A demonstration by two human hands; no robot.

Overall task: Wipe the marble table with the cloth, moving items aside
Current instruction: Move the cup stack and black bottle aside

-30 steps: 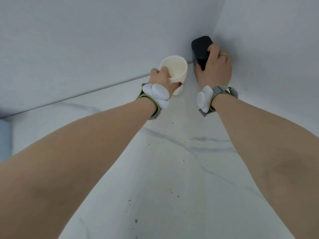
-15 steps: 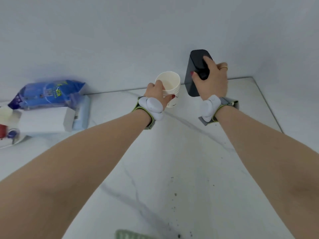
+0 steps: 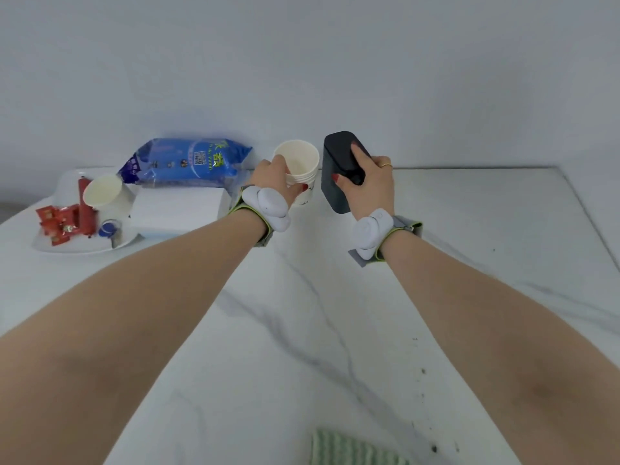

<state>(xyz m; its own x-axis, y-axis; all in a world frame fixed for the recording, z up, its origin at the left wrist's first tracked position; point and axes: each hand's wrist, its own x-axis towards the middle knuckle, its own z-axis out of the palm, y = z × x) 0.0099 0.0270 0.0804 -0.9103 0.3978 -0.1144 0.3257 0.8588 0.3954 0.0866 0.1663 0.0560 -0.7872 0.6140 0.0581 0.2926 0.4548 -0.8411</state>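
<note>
Two items are held off at the far side of the bench (image 3: 335, 330): a stack of paper cups (image 3: 298, 169) is gripped by the left hand (image 3: 275, 179), and a black box-shaped device (image 3: 339, 169) is clasped from above by the right hand (image 3: 369, 186). Whether either item is resting on the marble or lifted clear cannot be told. Risk noted: the cups are pinched at the side wall only, so the stack could be crushed or tipped if squeezed or set down unevenly; the device, held tilted, could slip or be knocked against the cups just beside it. A blue packet (image 3: 188, 162) and a loaded white tray (image 3: 84, 245) lie close to the left, leaving little room there. The green cloth (image 3: 345, 448) lies at the near edge, well apart from both hands, ungrasped. Dark specks (image 3: 423, 371) are seen on the marble near the right forearm, unwiped.
</note>
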